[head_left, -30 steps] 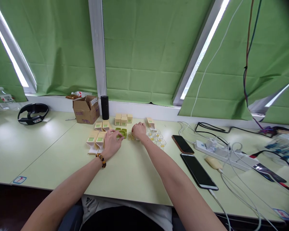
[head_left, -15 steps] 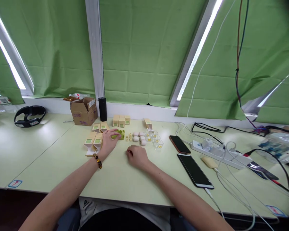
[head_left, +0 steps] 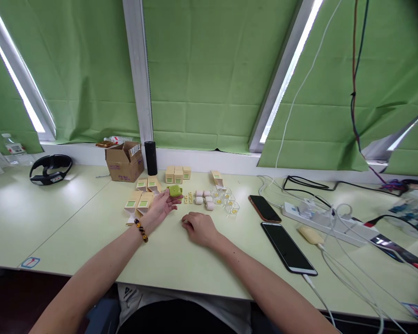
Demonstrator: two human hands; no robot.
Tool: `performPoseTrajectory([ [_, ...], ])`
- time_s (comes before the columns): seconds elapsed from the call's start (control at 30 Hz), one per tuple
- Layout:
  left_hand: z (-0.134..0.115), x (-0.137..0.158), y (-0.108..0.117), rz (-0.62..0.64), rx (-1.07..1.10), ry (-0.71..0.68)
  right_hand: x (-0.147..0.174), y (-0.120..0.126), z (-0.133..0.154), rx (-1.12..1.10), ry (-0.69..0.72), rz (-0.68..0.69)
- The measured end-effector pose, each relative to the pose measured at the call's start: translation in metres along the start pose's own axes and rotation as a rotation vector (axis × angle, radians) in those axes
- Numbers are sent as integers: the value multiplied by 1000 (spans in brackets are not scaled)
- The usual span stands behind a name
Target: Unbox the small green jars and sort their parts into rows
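My left hand (head_left: pixel 162 204) is turned palm up, its fingers closed on a small green moulded piece (head_left: pixel 175 191) held above the table. Several opened cardboard boxes (head_left: pixel 145 201) with green labels lie around that wrist and behind it. My right hand (head_left: pixel 199 227) rests on the table with its fingers curled in, nothing showing in them. Between and beyond the hands are small yellow pieces (head_left: pixel 190 198), pale pink rounded pieces (head_left: pixel 209 205) and clear cups (head_left: pixel 232 208) with yellow bits inside.
Closed small boxes (head_left: pixel 174 175), a black cylinder (head_left: pixel 151 158) and a brown carton (head_left: pixel 124 163) stand at the back. A black headset (head_left: pixel 50 169) lies far left. Right of me are two phones (head_left: pixel 288 248), (head_left: pixel 264 208), a white power strip (head_left: pixel 322 223) and tangled cables.
My left hand has turned from palm down to palm up, lifting and tilting the green piece. My right hand stays in place, and the view has shifted slightly.
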State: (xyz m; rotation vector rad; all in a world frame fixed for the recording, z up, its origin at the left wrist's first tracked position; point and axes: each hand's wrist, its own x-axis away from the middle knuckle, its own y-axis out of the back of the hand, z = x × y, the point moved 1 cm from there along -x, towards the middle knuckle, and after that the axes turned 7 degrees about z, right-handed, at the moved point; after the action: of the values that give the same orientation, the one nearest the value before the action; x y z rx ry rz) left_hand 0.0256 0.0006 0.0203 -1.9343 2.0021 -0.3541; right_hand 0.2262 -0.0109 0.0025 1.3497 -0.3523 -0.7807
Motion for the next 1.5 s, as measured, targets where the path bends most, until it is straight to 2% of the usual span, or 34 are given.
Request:
performPoseTrajectory([
  [0.13,-1,-1,1,-27,-155,-17,0,4,1,1,-8,62],
  [0.2,0,-1,3,-77,-383,-87,0,6,2,3,-13,94],
  [0.3,-1,3,4,-130,-896,-279,0,8,2,10,-21,119],
  [0.4,-1,11,2,-82,-1297,-452,1,8,2,9,-21,127],
  [0.5,-3,17,0,-62,-1518,-531,0,8,2,7,-18,124],
  [0.63,-5,21,-1,-140,-1731,-568,0,8,2,5,-22,131],
  [1.0,4,14,1,-30,-1987,-510,0,8,1,22,-9,132],
  [1.5,2,13,-2,13,-1982,-377,0,8,2,30,-8,147],
])
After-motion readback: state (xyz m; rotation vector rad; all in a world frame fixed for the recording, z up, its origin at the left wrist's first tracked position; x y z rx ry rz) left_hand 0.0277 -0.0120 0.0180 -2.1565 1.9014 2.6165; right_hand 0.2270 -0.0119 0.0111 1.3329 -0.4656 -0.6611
